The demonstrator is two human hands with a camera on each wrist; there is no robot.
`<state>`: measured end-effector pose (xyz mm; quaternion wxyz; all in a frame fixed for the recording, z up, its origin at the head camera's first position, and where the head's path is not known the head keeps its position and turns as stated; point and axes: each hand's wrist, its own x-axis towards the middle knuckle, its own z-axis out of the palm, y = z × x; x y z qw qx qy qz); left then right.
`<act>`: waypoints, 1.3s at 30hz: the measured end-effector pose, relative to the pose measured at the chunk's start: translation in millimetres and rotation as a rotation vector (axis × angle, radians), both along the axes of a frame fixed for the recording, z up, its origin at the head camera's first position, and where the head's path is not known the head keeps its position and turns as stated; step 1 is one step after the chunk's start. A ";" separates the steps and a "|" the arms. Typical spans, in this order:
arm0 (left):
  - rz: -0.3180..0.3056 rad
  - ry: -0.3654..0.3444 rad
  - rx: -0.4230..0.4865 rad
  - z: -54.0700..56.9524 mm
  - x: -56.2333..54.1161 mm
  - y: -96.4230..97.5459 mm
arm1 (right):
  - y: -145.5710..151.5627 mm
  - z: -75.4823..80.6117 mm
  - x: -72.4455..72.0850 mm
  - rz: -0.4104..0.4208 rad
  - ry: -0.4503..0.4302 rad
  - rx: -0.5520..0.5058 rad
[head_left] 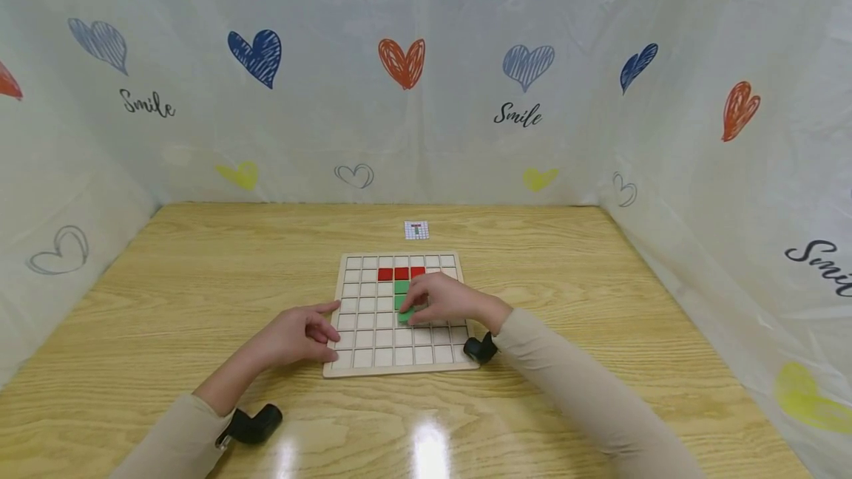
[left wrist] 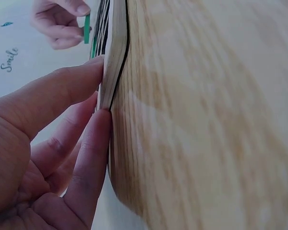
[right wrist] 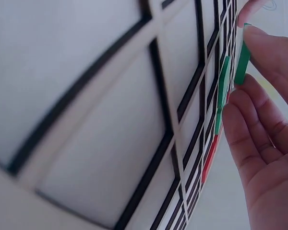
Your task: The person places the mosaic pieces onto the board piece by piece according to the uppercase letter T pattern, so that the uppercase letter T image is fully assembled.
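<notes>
The wooden grid board point(head_left: 335, 368) has raised dividers making square cells. Three red tiles point(head_left: 385, 274) lie side by side in its upper part, and green tiles point(head_left: 402, 287) run down below the middle one. Between thumb and fingertips my right hand point(head_left: 444, 297) pinches a green square tile point(right wrist: 243, 55), tilted on edge just above the grid. My left hand point(head_left: 293, 336) is at the board's left side, thumb and fingertips touching the rim point(left wrist: 116, 48). Part of the grid is hidden behind my right hand.
A small card point(head_left: 416, 230) printed with a grid and a red and green T shape lies behind the board on the wooden table point(head_left: 253, 265). White sheeting point(head_left: 452, 146) with hearts hangs along the back and sides. Black wrist cameras point(head_left: 256, 424) sit under both sleeves.
</notes>
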<state>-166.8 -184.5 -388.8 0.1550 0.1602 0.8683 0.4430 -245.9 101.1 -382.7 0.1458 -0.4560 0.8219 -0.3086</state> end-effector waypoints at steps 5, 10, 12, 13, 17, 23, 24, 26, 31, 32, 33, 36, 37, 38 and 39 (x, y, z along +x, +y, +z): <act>0.005 -0.002 -0.009 -0.8 -1.3 0.0 | -4.2 -1.4 -1.1 -0.006 0.001 0.076; -0.003 0.005 -0.012 -1.4 -1.5 0.0 | -7.3 -0.3 -1.5 0.014 0.036 0.101; -0.004 0.006 -0.013 -1.4 -1.3 0.3 | -8.5 0.1 -1.4 0.027 0.048 0.098; -0.001 0.006 -0.013 -1.2 -1.2 0.7 | -9.1 0.1 -1.4 0.033 0.050 0.094; 0.001 -0.001 -0.002 -0.3 -1.1 2.1 | -10.5 0.1 -0.9 0.040 0.059 0.093; 0.000 -0.008 0.007 0.7 -1.4 3.9 | -7.5 3.1 -0.8 0.012 0.035 0.078; 0.000 -0.010 0.007 0.7 -1.5 4.2 | -6.0 4.2 -0.7 0.007 0.029 0.065; 0.001 -0.014 0.010 0.8 -1.6 4.5 | -2.3 6.2 -0.6 0.001 0.034 0.040; 0.000 -0.013 0.007 1.2 -1.0 3.8 | 9.5 10.6 1.5 -0.035 0.047 0.021; 0.000 -0.010 0.004 1.1 -1.1 3.5 | 12.5 11.3 2.2 -0.050 0.046 0.025; 0.000 -0.009 0.001 1.2 -1.1 3.1 | 15.7 12.1 3.1 -0.065 0.045 0.029; -0.002 -0.003 -0.012 -0.4 -1.3 1.9 | 26.5 12.9 5.2 -0.098 0.049 0.041; 0.000 -0.003 -0.016 -1.0 -1.3 1.5 | 30.3 13.0 5.7 -0.102 0.051 0.037; 0.002 -0.003 -0.021 -1.6 -1.4 1.0 | 34.2 12.9 6.0 -0.106 0.057 0.034; 0.003 -0.004 -0.025 -2.2 -1.3 0.6 | 38.2 12.9 6.4 -0.106 0.063 0.028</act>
